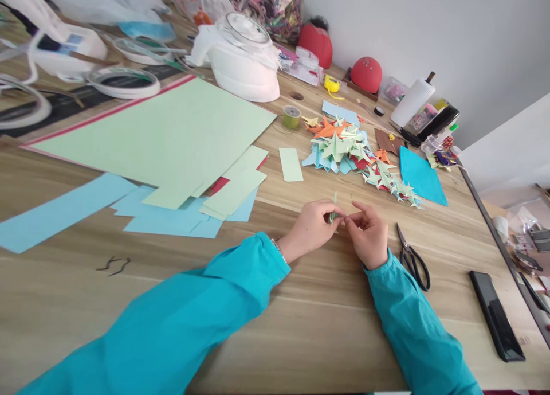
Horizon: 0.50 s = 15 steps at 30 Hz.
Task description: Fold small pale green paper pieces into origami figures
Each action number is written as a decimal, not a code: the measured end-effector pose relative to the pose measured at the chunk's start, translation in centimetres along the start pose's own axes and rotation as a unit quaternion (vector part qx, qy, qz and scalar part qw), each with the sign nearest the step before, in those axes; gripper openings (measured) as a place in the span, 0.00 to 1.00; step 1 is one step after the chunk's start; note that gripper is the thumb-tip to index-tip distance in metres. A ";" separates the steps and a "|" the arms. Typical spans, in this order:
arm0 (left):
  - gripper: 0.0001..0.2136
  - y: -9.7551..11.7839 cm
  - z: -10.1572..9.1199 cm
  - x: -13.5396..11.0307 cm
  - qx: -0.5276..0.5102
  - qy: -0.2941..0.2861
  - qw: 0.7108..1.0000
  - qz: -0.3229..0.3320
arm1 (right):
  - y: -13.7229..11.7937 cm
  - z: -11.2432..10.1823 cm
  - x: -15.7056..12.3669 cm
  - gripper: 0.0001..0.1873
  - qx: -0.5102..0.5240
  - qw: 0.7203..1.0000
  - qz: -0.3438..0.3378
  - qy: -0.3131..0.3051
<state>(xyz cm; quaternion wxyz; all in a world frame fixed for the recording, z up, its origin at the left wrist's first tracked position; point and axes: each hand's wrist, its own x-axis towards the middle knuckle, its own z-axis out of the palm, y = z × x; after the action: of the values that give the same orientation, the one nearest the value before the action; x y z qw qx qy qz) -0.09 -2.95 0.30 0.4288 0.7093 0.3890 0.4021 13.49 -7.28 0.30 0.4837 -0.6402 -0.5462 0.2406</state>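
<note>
My left hand [308, 229] and my right hand [370, 235] meet over the wooden table [275, 320], both in teal sleeves. Together they pinch a small folded piece of light green paper [333, 210], whose tip pokes up between the fingers. The fingers of both hands are closed on it. Beyond the hands lies a heap of folded paper stars [344, 145] in green, blue and orange, trailing off to the right.
Black scissors [413, 258] lie right of my right hand, a black phone [496, 315] further right. Large green sheets [172, 131] and blue paper strips [60, 211] cover the left. A green paper slip [291, 164], a thread spool [291, 116] and a white appliance [243, 59] stand behind.
</note>
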 end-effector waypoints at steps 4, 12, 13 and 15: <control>0.05 -0.2 0.1 0.0 0.022 0.007 1.000 0.008 | 0.0 0.0 -0.3 0.21 -0.015 1.000 -0.021 0.001; 0.04 0.1 0.1 0.1 0.015 0.018 0.999 -0.024 | -0.4 0.1 -0.7 0.21 -0.034 0.997 -0.073 -0.014; 0.03 0.2 0.0 0.1 0.004 0.014 0.999 -0.029 | -0.4 0.0 -0.6 0.20 -0.032 0.996 -0.077 -0.015; 0.04 0.3 -0.2 0.2 -0.025 0.002 0.999 -0.044 | -0.4 -0.1 -0.6 0.19 -0.030 0.996 -0.086 -0.015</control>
<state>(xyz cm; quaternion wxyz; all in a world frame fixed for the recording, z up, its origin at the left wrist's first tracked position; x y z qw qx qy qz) -0.16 -2.84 0.69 0.4626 0.6798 0.4108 0.3937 13.15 -7.93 0.57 0.4750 -0.6010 -0.6136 0.1914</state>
